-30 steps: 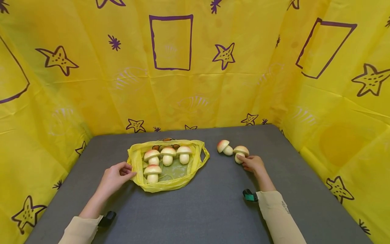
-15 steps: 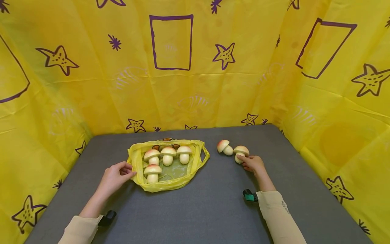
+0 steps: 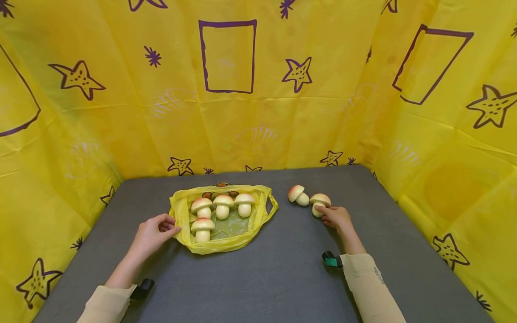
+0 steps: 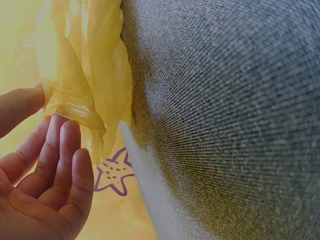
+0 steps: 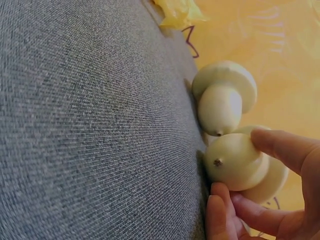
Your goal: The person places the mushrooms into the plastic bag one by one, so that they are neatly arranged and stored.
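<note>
A yellow plastic bag (image 3: 226,246) lies with its mouth spread, and several toy mushrooms with pale stems and reddish caps, such as the front one (image 3: 202,229), lie inside. My left hand (image 3: 151,235) pinches the bag's left edge; in the left wrist view, thumb and fingertips meet the crumpled plastic (image 4: 75,95). To the right of the bag, my right hand (image 3: 338,218) holds a mushroom (image 3: 320,199) by its stem, thumb on one side and fingers on the other. That mushroom's stem (image 5: 232,160) appears to rest on the table. Another mushroom (image 3: 296,194) lies just left of it.
The grey cloth-covered table (image 3: 258,287) is enclosed by yellow fabric walls (image 3: 258,121) with purple drawings. A handle loop (image 3: 273,207) of the bag sticks out toward the right. Dark wrist cameras (image 3: 142,289) sit at both sleeves.
</note>
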Available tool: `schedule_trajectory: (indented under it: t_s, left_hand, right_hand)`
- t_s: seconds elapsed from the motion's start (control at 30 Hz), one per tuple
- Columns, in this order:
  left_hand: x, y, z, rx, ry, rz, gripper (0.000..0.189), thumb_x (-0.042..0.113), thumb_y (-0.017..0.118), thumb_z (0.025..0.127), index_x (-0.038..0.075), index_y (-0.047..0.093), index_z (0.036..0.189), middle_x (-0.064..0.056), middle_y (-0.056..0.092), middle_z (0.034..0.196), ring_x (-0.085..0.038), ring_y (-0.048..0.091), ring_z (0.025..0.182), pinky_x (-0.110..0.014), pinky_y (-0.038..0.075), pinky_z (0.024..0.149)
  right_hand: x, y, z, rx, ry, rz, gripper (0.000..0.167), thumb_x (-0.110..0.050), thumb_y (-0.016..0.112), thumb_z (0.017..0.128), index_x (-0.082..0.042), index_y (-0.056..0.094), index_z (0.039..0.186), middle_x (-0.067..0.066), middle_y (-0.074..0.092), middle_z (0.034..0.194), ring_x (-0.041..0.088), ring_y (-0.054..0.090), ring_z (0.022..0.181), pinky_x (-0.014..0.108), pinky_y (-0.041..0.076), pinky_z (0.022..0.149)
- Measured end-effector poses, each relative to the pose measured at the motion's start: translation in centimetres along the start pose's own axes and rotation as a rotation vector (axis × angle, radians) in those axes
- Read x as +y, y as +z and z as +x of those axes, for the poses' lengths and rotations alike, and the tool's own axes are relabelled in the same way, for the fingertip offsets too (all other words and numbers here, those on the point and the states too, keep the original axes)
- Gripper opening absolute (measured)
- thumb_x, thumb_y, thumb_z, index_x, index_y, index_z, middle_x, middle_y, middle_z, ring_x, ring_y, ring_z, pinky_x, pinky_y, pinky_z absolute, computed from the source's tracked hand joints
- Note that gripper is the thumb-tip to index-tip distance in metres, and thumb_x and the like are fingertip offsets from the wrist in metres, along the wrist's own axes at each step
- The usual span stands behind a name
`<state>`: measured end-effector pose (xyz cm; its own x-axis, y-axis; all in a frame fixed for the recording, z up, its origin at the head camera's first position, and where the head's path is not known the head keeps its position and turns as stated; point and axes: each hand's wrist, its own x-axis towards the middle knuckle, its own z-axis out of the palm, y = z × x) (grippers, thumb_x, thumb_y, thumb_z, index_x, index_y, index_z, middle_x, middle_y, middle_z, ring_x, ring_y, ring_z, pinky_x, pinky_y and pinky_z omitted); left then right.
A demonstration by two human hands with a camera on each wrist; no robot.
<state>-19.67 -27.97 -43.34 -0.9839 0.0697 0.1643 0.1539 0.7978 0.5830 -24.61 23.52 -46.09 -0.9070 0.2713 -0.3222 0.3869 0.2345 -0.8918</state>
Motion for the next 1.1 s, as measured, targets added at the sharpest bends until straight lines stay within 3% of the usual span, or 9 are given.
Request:
schedule_trajectory:
  t_s: [0.8,1.1]
  left_hand:
    - [-0.1,0.2,0.1,-0.003,-0.007,-0.007,0.029,0.032,0.074,0.082,0.008,0.064,0.093,-0.001,0.065,0.08,-0.012,0.057,0.07,-0.023,0.045,0.06]
    - [-0.1,0.2,0.1,-0.002,-0.009,-0.008,0.028,0.031,0.074,0.082,0.007,0.064,0.092,-0.001,0.065,0.08,-0.012,0.057,0.07,-0.023,0.045,0.059]
  right_hand:
    - [-0.1,-0.7,-0.6,-0.014,-0.018,0.068,0.063,-0.029,0.069,0.085,0.017,0.048,0.123,0.001,0.064,0.076,0.007,0.064,0.069,0.024,0.054,0.068]
    - [-0.2,-1.1,-1.0,-0.007,-0.021,0.097,0.053,-0.028,0.07,0.084,0.015,0.055,0.113,-0.004,0.062,0.067,0.004,0.063,0.063,0.022,0.055,0.065]
